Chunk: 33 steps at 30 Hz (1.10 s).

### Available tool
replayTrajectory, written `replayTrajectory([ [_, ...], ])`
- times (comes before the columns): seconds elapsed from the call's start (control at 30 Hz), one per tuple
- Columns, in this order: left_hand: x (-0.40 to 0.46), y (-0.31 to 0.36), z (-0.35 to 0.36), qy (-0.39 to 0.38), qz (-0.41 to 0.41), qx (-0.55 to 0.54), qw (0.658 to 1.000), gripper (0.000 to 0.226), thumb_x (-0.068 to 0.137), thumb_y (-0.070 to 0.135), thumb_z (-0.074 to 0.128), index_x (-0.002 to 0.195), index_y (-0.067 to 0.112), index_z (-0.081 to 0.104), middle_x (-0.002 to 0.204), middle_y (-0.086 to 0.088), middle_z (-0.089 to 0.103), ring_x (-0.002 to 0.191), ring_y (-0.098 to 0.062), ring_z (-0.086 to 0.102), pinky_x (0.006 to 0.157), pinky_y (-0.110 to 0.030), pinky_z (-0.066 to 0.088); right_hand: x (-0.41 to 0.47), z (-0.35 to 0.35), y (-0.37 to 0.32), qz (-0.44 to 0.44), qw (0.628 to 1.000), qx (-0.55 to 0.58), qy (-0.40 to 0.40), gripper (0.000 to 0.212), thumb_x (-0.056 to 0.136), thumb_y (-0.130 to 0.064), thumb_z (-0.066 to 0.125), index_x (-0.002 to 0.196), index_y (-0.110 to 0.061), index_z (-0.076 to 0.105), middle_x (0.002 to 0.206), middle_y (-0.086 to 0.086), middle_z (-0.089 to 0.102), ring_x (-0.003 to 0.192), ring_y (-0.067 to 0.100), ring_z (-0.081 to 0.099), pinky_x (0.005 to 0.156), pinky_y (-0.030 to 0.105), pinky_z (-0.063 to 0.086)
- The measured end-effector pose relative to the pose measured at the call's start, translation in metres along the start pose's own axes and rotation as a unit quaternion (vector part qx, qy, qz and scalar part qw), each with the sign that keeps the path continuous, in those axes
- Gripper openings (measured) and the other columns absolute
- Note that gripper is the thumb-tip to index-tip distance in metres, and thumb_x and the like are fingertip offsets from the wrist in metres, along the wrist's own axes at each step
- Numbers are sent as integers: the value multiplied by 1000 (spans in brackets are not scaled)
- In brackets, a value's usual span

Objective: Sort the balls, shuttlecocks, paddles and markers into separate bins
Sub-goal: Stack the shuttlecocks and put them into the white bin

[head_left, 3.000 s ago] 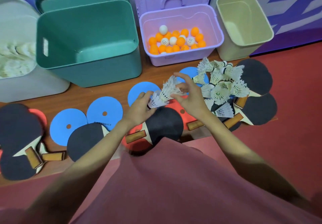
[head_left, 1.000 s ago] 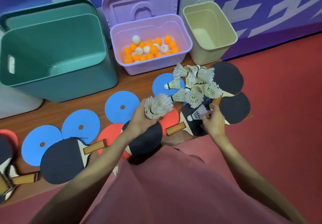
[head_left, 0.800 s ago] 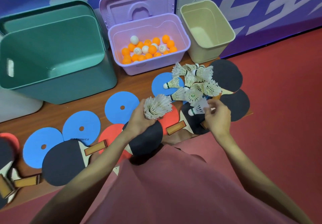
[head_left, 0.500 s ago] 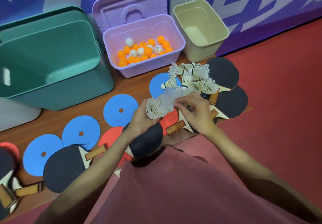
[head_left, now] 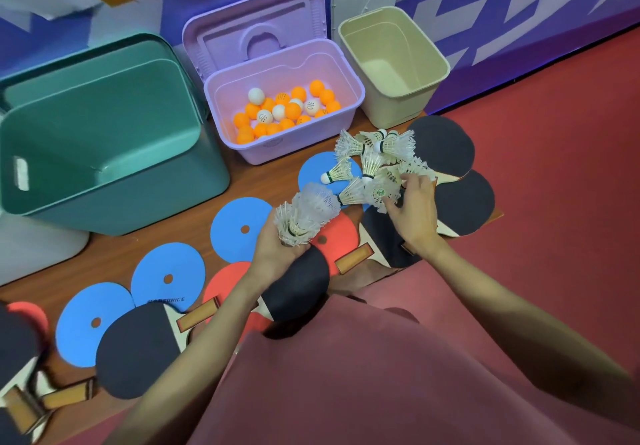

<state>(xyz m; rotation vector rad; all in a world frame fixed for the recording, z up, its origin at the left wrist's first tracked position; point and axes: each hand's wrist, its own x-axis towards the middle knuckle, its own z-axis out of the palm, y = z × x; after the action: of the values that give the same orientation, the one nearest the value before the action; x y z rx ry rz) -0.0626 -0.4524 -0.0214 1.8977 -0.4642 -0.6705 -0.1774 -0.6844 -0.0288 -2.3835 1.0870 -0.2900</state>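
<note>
One blue disc (head_left: pixel 168 276) carried dark lettering along its near edge, too blurred to read for certain. A round green sticker marked the shuttlecock (head_left: pixel 381 192) nearest the right hand, and some of the white balls (head_left: pixel 265 116) showed small printed marks I could not make out.

The left hand (head_left: pixel 277 249) was curled around a nested stack of shuttlecocks (head_left: pixel 304 218), white and feathery, their skirts fanned up and to the right. The right hand (head_left: pixel 414 211) reached into the loose shuttlecock pile (head_left: pixel 377 155); its fingers seemed to pinch the stickered shuttlecock, though feathers hid the contact. That pile lay across a blue disc and black paddles (head_left: pixel 445 147), just in front of the beige bin (head_left: pixel 393 64).

Orange and white balls sat in the purple bin (head_left: pixel 346 114), its lid propped open behind. The green bin (head_left: pixel 114 167) stood to its left. More paddles and discs were spread along the wooden board (head_left: pixel 263 174).
</note>
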Motion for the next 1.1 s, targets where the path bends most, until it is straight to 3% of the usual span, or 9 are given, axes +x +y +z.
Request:
replayTrajectory([
  [0.07, 1, 1, -1, -4, 7, 7, 1000, 59, 71, -6, 75, 113, 22, 45, 103, 8, 59, 93, 0, 58, 75, -15, 48, 11, 2, 1, 9, 999, -43, -15, 41, 87, -18, 64, 121, -2, 51, 117, 16, 46, 105, 32, 48, 76, 39, 46],
  [0.17, 1, 6, 0, -10, 10, 16, 1000, 59, 71, -3, 77, 112, 24, 44, 102, 14, 57, 93, 3, 56, 75, -8, 46, 27, 5, 0, -28, 993, -111, -29, 17, 91, -12, 55, 94, 4, 61, 103, 18, 51, 95, 35, 52, 66, 37, 41],
  [0.27, 2, 6, -2, -8, 14, 30, 999, 57, 72, -4, 76, 111, 21, 44, 99, 13, 56, 90, 3, 56, 72, -6, 44, 38, 5, -1, -47, 987, -149, -28, 21, 91, -7, 51, 77, 6, 60, 91, 19, 55, 92, 35, 52, 65, 36, 36],
  [0.43, 6, 2, -7, 5, -5, 40, 999, 58, 71, -6, 74, 110, 23, 43, 96, 15, 55, 87, 1, 55, 69, -9, 45, 32, -23, -32, -57, 980, 165, 94, 20, 96, -18, 47, 80, -7, 52, 67, 2, 51, 61, 12, 46, 57, 30, 38],
  [0.53, 9, 1, -7, -7, -20, 43, 999, 57, 71, -4, 74, 113, 20, 44, 98, 13, 56, 89, -2, 56, 69, -12, 46, 23, -41, -61, -73, 945, 317, 34, 17, 92, -11, 55, 76, -12, 51, 59, -1, 44, 53, 4, 38, 51, 17, 32],
  [0.7, 18, 7, 0, -26, 1, 49, 998, 46, 70, 17, 76, 109, 11, 52, 99, 3, 62, 89, -6, 60, 72, -21, 49, 4, -25, -80, -88, 943, 286, -145, 18, 87, -11, 65, 73, -15, 55, 58, 1, 48, 55, 12, 43, 57, 21, 38],
  [0.93, 22, 11, -6, 12, 2, 42, 999, 49, 74, 0, 76, 109, 17, 47, 96, 15, 56, 85, 3, 56, 71, -4, 44, 8, -22, -76, -43, 928, 355, -103, 14, 92, -18, 59, 90, -5, 62, 55, 9, 56, 51, 12, 54, 59, 24, 44],
  [1.0, 24, 14, -7, 16, -2, 39, 999, 47, 74, -1, 75, 108, 15, 47, 93, 16, 55, 82, 4, 55, 68, -3, 43, 17, -19, -60, -9, 956, 290, -42, 15, 93, -20, 57, 95, -6, 61, 67, 9, 62, 61, 16, 59, 61, 27, 43],
  [1.1, 30, 15, -9, 18, -6, 34, 999, 47, 74, -1, 75, 111, 13, 49, 94, 15, 56, 83, 4, 55, 67, -2, 43, 29, -15, -25, 23, 999, -47, -12, 17, 87, -13, 56, 102, -4, 57, 93, 12, 62, 85, 30, 59, 65, 33, 40],
])
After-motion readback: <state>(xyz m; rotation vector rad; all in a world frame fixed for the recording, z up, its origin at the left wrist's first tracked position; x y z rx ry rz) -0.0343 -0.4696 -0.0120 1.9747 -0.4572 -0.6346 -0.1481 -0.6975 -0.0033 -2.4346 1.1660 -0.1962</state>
